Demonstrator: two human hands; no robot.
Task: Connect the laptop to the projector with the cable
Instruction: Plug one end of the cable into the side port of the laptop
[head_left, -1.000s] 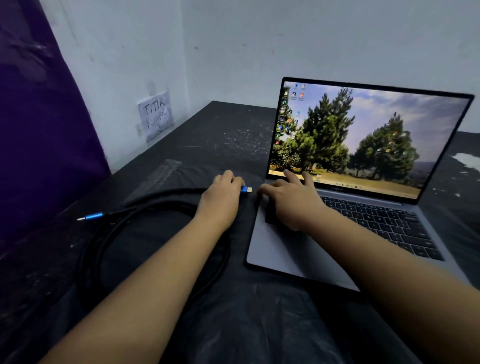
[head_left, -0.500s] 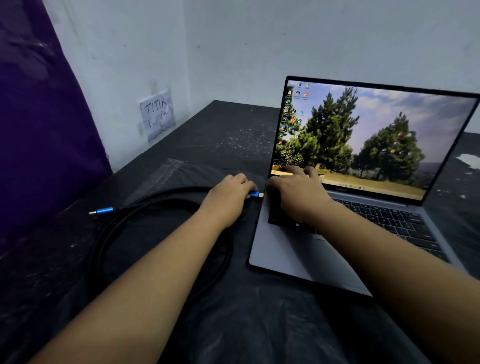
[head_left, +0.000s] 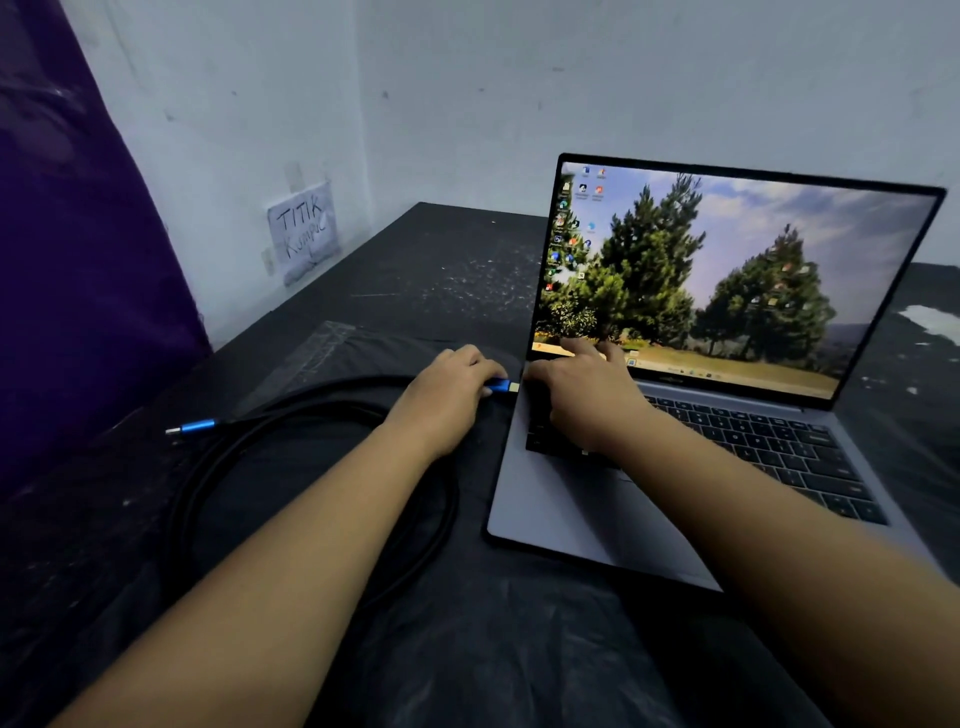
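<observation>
An open grey laptop with trees on its screen stands on the black table. My left hand grips the blue plug of a black cable, its metal tip right at the laptop's left edge. The cable lies coiled on the table to the left, and its other blue plug lies free at the far left. My right hand rests flat on the keyboard's left end, fingers spread, holding the laptop down. No projector is in view.
A paper note is taped to the white wall at the back left. A purple cloth hangs on the left. Black plastic sheeting covers the table in front.
My left hand has carried the blue plug rightward up to the laptop's left edge. My right hand has slid further onto the keyboard towards the screen.
</observation>
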